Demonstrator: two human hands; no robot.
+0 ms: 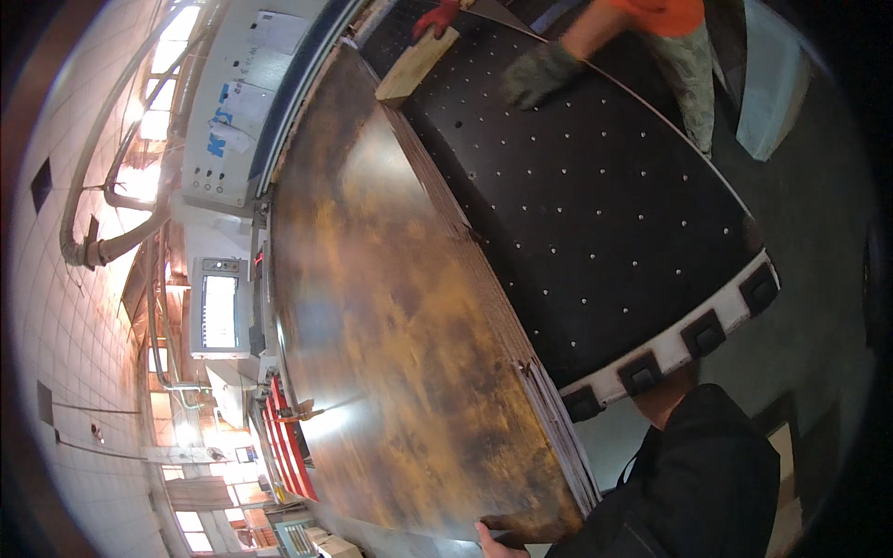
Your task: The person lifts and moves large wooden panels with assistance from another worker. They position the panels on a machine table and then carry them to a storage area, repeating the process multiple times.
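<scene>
A stack of large panels (pixel 409 335) with a mottled brown and ochre top lies across the middle, its layered edge facing the black table. At the lower edge my left hand (pixel 500 547) grips the near edge of the stack, the thumb showing and the other fingers hidden. My right arm, in a black sleeve, reaches to the near rim of the black table (pixel 595 223), which is dotted with small light studs. My right hand (pixel 668 398) is mostly covered by that rim, so its fingers cannot be seen.
At the far side a co-worker in an orange top has a dark gloved hand (pixel 539 74) over the black table. A red-gloved hand (pixel 435 19) touches a wooden block (pixel 419 67) by the far panel edge. A machine with a screen (pixel 220 310) and red slats (pixel 286 442) stand left.
</scene>
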